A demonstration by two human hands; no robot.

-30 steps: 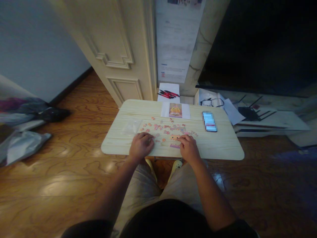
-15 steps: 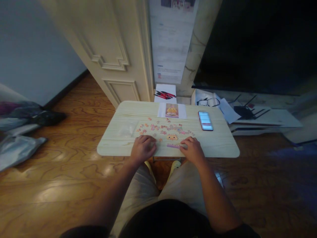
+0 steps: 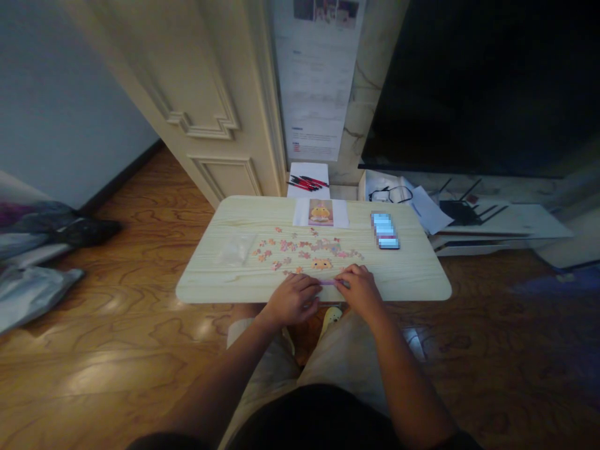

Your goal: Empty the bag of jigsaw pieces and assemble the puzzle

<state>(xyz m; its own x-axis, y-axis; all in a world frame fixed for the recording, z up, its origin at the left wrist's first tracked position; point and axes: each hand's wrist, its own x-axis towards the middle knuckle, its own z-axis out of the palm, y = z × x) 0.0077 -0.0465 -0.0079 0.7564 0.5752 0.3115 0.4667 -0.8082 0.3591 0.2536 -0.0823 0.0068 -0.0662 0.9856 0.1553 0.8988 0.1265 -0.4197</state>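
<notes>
A thin purple strip of joined jigsaw pieces point(image 3: 327, 282) lies near the table's front edge, between my hands. My left hand point(image 3: 295, 300) has its fingers closed at the strip's left end; any separate piece under the fingertips is hidden. At the opposite end, my right hand point(image 3: 359, 289) pinches the strip between thumb and fingers. Just beyond it rests a joined orange section with a face point(image 3: 321, 264). Loose jigsaw pieces point(image 3: 304, 255) in pink and orange are scattered farther back. A sheet with a printed picture point(image 3: 320, 213) lies at the table's far edge.
On the pale wooden table point(image 3: 206, 275) are a clear plastic bag point(image 3: 235, 250) at left and a phone point(image 3: 385, 230) at right. Red and black pens point(image 3: 307, 183) lie on white paper behind the table. A low shelf point(image 3: 525, 219) holds a router point(image 3: 460, 212).
My left hand has moved right and nearer to me, from beside the loose pieces to the purple strip's left end. My right hand stays at the strip's right end.
</notes>
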